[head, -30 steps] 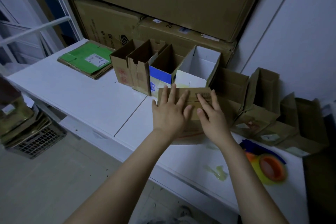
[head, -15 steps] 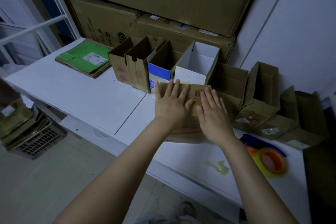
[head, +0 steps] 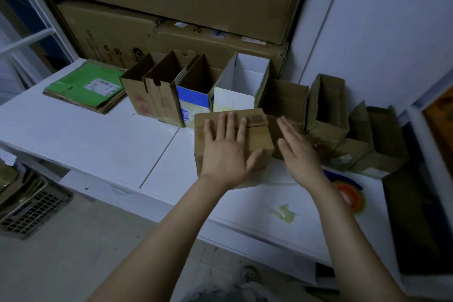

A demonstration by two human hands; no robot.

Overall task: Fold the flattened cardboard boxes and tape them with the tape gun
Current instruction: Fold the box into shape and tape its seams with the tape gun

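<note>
Cardboard box [head: 261, 135] under flat left hand [head: 225, 154]

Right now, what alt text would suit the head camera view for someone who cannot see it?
A person's left hand lies flat on a small brown cardboard box on a white table; the open right hand hovers beside it. Open cardboard boxes stand behind, and a tape gun with an orange roll lies to its right.
</note>
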